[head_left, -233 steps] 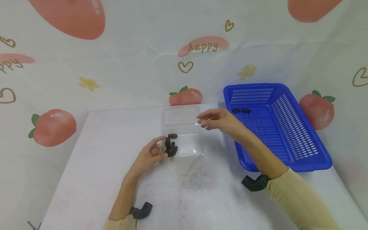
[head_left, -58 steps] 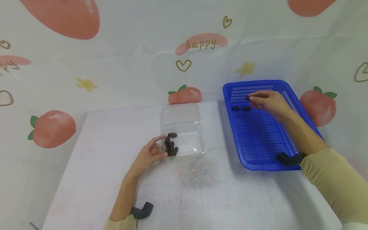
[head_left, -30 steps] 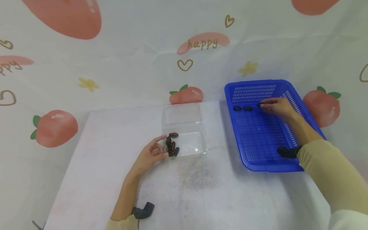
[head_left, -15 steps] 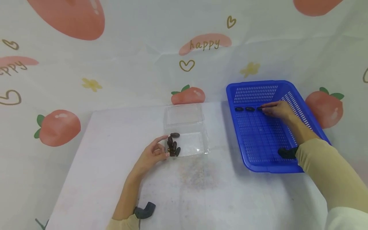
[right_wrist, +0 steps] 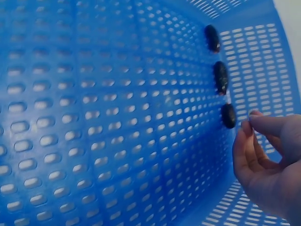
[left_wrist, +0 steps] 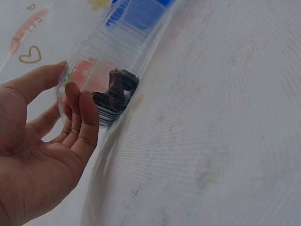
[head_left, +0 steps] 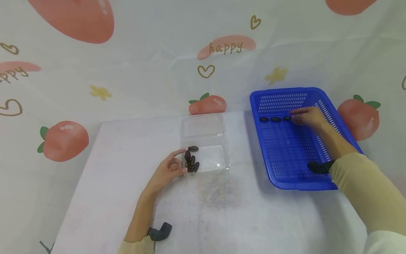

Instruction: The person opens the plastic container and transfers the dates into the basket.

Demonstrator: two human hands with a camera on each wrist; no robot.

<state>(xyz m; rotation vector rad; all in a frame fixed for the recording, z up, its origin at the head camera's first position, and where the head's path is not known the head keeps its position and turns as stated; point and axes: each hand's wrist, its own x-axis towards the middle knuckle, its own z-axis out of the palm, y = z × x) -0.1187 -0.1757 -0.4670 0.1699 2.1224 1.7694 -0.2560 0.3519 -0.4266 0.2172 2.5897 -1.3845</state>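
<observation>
In the head view my left hand [head_left: 166, 171] holds the left edge of a clear plastic clamshell box [head_left: 210, 158], index finger and thumb at its corners. Several dark brown dates [head_left: 192, 161] lie bunched against the box's left side, one [head_left: 193, 148] apart at the back. The left wrist view has my fingers [left_wrist: 87, 122] curled at the box wall [left_wrist: 89, 70]. My right hand [head_left: 307, 117] is inside the blue basket [head_left: 298, 185]. Its fingertips are just off the rightmost date [right_wrist: 228, 116] of three in a row; the others are the middle date [right_wrist: 220, 77] and the left date [head_left: 264, 119].
The box's lid [head_left: 203, 125] lies folded back toward the wall. Behind the white table [head_left: 120, 148] hangs a printed cloth [head_left: 142, 70] with peaches and hearts. The basket's perforated walls rise around my right hand.
My right hand came from beside the clear box into the basket with a date, lowered it at the right end of the row and let go. My left hand stayed at the box.
</observation>
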